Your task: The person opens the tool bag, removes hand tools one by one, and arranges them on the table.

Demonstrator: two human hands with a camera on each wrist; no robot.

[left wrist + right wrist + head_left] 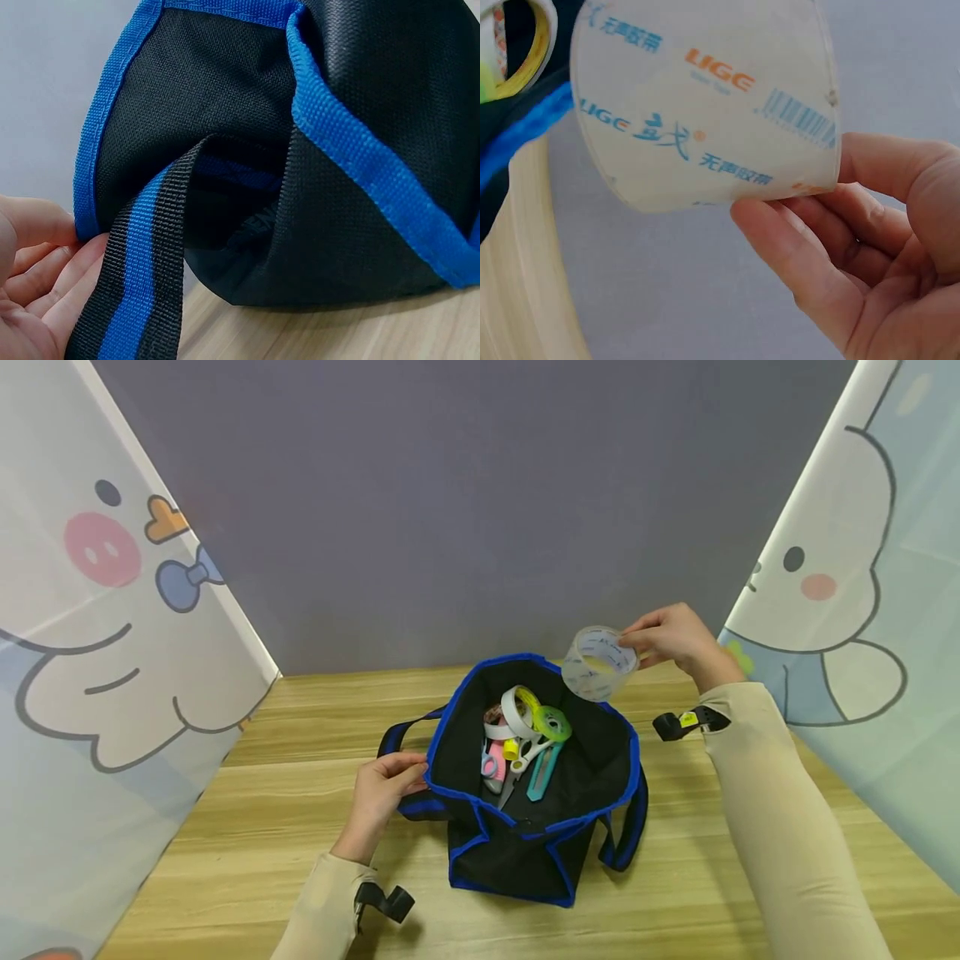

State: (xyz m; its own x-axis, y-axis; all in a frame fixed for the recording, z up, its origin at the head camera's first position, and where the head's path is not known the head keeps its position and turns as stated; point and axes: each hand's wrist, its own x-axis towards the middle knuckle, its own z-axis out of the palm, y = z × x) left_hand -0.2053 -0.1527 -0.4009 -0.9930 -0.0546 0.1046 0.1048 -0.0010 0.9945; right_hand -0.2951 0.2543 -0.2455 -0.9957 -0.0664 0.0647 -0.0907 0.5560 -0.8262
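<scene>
A black tool bag with blue edging stands on the table, its mouth spread wide. My left hand pinches the bag's left rim, right by a black strap with a blue stripe. Over the far right part of the rim, my right hand holds a wide roll of clear packing tape by its edge, between thumb and fingers. Printed lettering and a barcode show on the tape roll in the right wrist view.
Inside the bag lie several items: a green tape dispenser, a white tape roll, scissors, a teal utility knife and a pink-and-grey tool. A grey panel rises behind the wooden table.
</scene>
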